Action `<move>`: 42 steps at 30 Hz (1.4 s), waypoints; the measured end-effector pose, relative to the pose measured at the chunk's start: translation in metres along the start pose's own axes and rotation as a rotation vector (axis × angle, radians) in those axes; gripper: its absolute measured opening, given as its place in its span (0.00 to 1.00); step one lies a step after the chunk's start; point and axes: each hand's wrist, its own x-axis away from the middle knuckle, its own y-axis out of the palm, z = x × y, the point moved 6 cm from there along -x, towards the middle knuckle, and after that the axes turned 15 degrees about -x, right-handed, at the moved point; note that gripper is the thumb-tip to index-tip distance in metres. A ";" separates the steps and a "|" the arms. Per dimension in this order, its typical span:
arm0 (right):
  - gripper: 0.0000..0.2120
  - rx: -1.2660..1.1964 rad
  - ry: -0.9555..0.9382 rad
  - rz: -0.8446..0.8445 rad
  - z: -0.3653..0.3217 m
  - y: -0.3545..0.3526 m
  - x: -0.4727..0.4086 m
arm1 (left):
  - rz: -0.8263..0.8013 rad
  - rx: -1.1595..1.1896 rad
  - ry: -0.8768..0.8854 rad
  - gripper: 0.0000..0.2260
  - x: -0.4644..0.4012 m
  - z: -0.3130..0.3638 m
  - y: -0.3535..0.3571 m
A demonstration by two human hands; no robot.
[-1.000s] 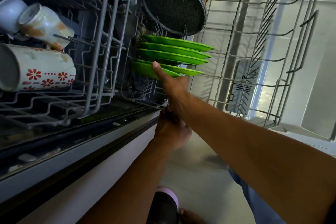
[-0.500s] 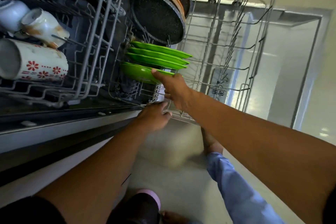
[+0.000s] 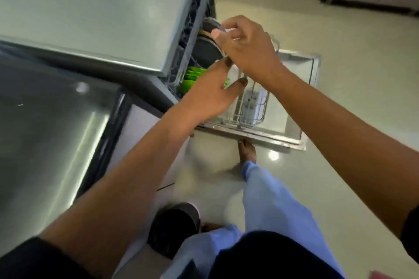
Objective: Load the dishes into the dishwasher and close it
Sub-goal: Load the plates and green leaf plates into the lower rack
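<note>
Left hand fingers spread, holding nothing, above the green plates | right hand fingers loosely curled, no grip visible | plates and dark pans stand in the pulled-out rack, left end | door open.
</note>
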 end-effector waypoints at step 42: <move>0.20 0.255 -0.912 -1.763 -0.291 0.529 0.617 | 0.360 0.337 -2.560 0.20 1.053 -0.136 0.041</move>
